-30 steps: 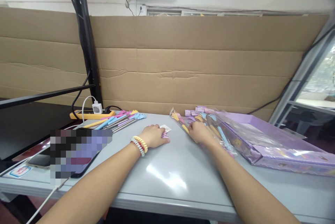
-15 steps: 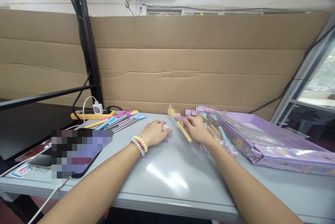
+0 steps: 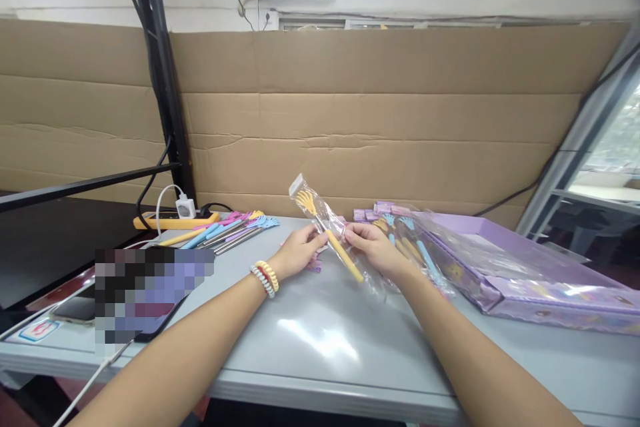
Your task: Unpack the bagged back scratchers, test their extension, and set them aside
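Note:
Between my hands a yellow back scratcher lies tilted inside a clear plastic bag, its claw end up and to the left. My left hand is closed, thumb and fingers pinching the bagged scratcher near the top of its handle. From the other side my right hand pinches the bag's edge. Small purple printed cards lie under my left fingers, partly hidden. Beside my right hand are bagged back scratchers with blue and tan handles, partly covered by that hand.
Several unbagged back scratchers lie at the left by a yellow power strip. A blurred-out phone is nearer me. A purple tray-like box with clear film stands at right. Cardboard walls the table's back.
The bagged yellow back scratcher has been raised and moved a little left. My left hand has come off the table-top cards and closed on it beside my right hand.

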Demonstrator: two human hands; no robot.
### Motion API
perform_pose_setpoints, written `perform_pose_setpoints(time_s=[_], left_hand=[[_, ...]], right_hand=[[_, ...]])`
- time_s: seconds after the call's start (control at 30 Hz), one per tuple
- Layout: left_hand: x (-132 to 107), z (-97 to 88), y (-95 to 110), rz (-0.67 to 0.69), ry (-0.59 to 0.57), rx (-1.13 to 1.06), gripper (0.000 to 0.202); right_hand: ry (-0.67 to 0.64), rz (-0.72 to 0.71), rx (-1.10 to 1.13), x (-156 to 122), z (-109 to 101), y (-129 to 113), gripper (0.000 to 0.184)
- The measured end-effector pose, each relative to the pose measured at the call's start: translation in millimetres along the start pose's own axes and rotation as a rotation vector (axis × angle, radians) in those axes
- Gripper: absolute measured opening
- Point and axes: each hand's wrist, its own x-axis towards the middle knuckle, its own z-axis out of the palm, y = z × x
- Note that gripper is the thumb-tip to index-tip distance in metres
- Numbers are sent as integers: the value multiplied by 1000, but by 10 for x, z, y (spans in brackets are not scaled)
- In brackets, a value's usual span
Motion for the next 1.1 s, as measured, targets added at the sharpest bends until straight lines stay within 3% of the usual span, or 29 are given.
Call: perform_pose_setpoints(time_s=[0.2, 0.57, 0.77, 0.93, 1.1], left_hand=[[49, -18, 38, 63, 37, -162, 29], [28, -11, 15, -61, 18, -142, 32], [79, -41, -16, 20, 225, -162, 29], [121, -94, -34, 38, 404, -190, 29], [136, -117, -21, 64, 497, -209, 26]], right_hand=[[-85, 93, -64, 29, 46, 50, 41], [-142, 67, -146, 10, 41, 36, 33], [-320, 160, -206, -3, 42, 35, 31], [-268, 172, -202, 4, 39, 49, 26], [-280, 201, -196, 16, 24, 78, 21]])
